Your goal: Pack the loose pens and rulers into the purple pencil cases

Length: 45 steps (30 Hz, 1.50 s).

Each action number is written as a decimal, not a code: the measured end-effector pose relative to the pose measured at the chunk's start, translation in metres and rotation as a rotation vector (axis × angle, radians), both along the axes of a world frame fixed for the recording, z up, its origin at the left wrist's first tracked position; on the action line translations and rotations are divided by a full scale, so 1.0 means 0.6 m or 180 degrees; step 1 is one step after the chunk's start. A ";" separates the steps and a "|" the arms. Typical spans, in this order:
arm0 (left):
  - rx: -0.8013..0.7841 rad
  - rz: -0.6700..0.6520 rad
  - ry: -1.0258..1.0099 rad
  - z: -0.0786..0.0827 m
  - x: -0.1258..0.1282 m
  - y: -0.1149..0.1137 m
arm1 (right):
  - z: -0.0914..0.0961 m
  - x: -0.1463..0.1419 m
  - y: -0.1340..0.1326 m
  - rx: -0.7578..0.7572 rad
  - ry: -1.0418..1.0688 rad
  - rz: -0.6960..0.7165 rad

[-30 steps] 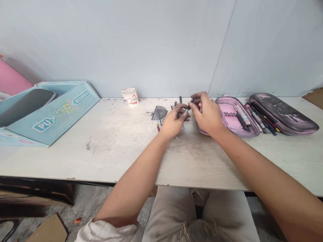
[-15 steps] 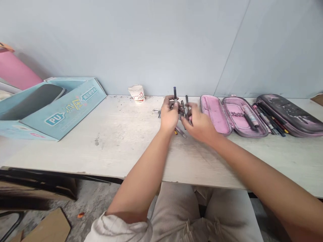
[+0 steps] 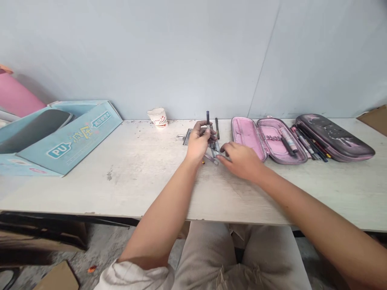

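Observation:
My left hand point(image 3: 199, 143) is closed around a pen point(image 3: 207, 117) that stands upright, its dark end above the fingers. Low over the table, my right hand point(image 3: 242, 160) has its thumb and forefinger pinched at a greyish pen point(image 3: 223, 153), partly hidden by the fingers. Between the hands lie several loose pens, among them a black pen point(image 3: 217, 128) pointing at the wall and a clear-ended pen point(image 3: 211, 159) near my left wrist. A dark flat rectangular item point(image 3: 187, 137) lies partly behind my left hand.
An open pink pencil case point(image 3: 248, 139) holds markers in its right half. Several pens point(image 3: 308, 145) lie between it and a closed black pencil case point(image 3: 337, 137). A paper cup point(image 3: 159, 117) stands by the wall. At left is a blue box point(image 3: 75, 141) with a dark object inside.
My right hand has come down from among the pens to the tabletop. My left hand still holds its pen upright. The view has shifted slightly, uncovering the dark rectangular item.

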<state>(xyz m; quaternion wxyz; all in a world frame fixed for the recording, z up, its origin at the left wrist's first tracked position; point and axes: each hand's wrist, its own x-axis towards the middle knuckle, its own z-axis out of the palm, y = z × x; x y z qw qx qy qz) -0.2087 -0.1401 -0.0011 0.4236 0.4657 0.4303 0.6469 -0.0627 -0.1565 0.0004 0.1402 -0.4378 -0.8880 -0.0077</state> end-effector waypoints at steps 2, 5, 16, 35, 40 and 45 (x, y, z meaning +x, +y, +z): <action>-0.0029 0.0027 0.0043 -0.002 -0.001 0.002 | -0.008 -0.021 -0.005 0.0098 -0.0210 0.0153; -0.0055 0.0064 0.0085 -0.005 -0.004 0.004 | -0.014 -0.037 -0.009 0.0166 -0.0443 0.0318; -0.0173 -0.0157 0.1132 -0.032 0.007 0.013 | 0.010 0.129 0.071 0.0277 0.2023 -0.0439; 0.0006 -0.0746 0.2667 -0.027 0.032 -0.007 | -0.003 0.119 0.063 -0.0493 0.1981 -0.0366; 0.0027 -0.0525 0.2690 -0.026 0.029 -0.006 | 0.001 0.130 0.066 -0.0946 0.2161 0.0079; 0.0137 -0.0504 0.2656 -0.021 0.030 -0.009 | 0.001 0.133 0.063 -0.0921 0.2165 -0.0136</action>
